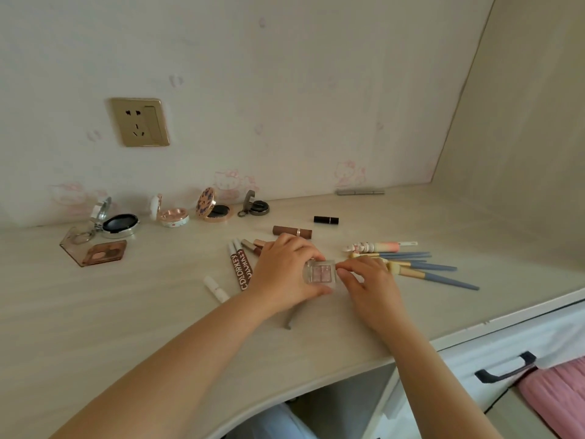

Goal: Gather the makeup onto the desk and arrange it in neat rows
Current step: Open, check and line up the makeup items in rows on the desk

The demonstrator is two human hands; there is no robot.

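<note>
Hands met over a small clear eyeshadow palette (320,271) at the middle of the desk (126,312). Your left hand (285,274) curled round the palette's left side, thumb at its near edge, fingers over the far edge; your right hand (367,286) pinched its right edge with fingertips together. The step in hand appeared to be settling this palette before placing it in a row.

Counted items: four open round compacts stood in a row along the far edge, the leftmost silver compact (118,224), then a pale pink one (172,216), a patterned one (213,208) and a small dark one (258,206). One brown palette (104,252) lay near left of them. Two lettered lip pencils (239,267) lay left of your left hand; more tubes beside them were partly hidden, so their number could not be told. One brown lipstick (292,231) and one black lipstick (326,219) lay farther off, one white tube (216,288) nearer. Blue-handled brushes (427,269), about five, fanned out to the right.

Next, you would likely need to set the palette beside the brown one, then straighten the scattered tubes and brushes.
</note>
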